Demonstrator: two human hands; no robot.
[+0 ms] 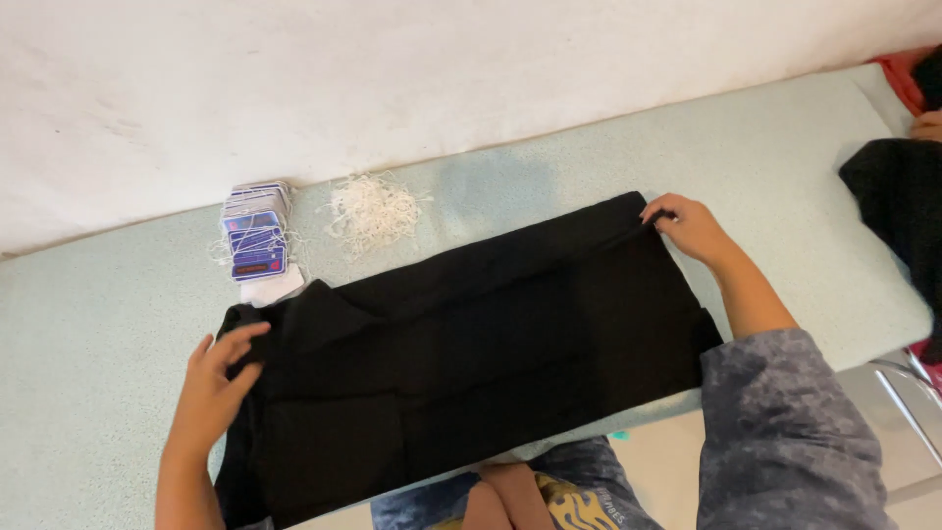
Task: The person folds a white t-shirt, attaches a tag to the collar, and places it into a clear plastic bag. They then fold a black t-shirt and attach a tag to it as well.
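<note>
A black garment [471, 353] lies spread flat across a pale green table [98, 334], folded lengthwise. My left hand [216, 388] rests with fingers apart on the garment's left end, near its collar. My right hand [690, 226] pinches the far right corner of the cloth between thumb and fingers. My right arm wears a mottled grey sleeve [785, 432].
A stack of blue and red cardboard tags [256, 234] and a heap of white strings [371, 211] sit by the white wall [392, 69]. Another black cloth [898, 206] lies at the right, with another person's hand [926, 125] beside it. A metal frame [908, 393] shows below the table's edge.
</note>
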